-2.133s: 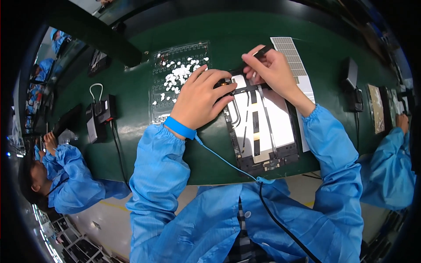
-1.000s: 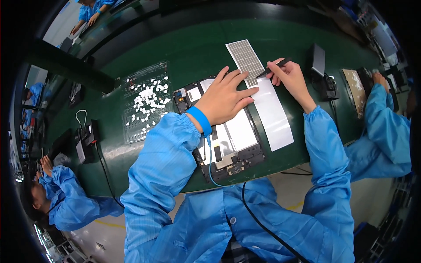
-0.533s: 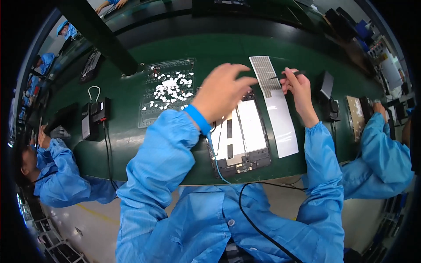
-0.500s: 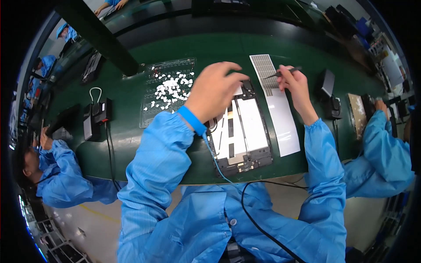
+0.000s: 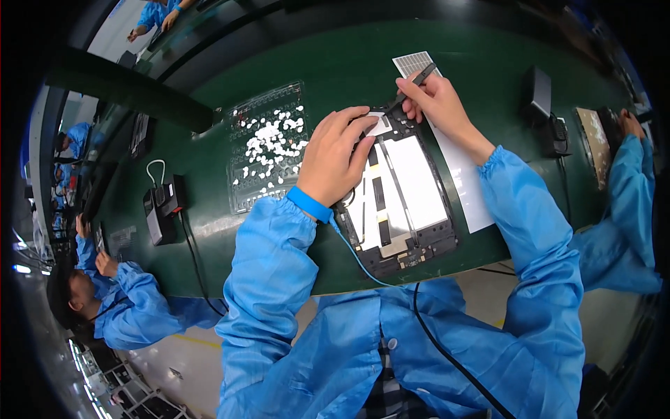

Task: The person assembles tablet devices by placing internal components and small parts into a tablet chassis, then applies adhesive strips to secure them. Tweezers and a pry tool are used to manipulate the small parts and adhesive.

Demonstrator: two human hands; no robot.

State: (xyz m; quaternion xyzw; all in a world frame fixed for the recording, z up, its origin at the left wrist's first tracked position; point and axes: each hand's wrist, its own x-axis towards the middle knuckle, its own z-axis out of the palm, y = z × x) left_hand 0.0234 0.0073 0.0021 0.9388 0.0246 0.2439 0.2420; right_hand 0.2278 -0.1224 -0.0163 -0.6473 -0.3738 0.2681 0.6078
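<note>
Green matting (image 5: 335,70) is covered at centre by an opened tablet chassis (image 5: 401,202), lying flat near the bench's front edge. Its top left corner is pressed by the left hand (image 5: 333,159), fingers curled narrowly onto a small white piece (image 5: 379,126). Black tweezers (image 5: 412,85) are pinched in the right hand (image 5: 438,105), tips at that same corner. A clear tray of white bits (image 5: 269,150) is seen just left.

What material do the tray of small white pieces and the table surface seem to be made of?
The tray looks like thin clear plastic: glossy, with the green showing through. The table surface looks like a matte green rubber or vinyl mat, though the look leaves this open.
</note>
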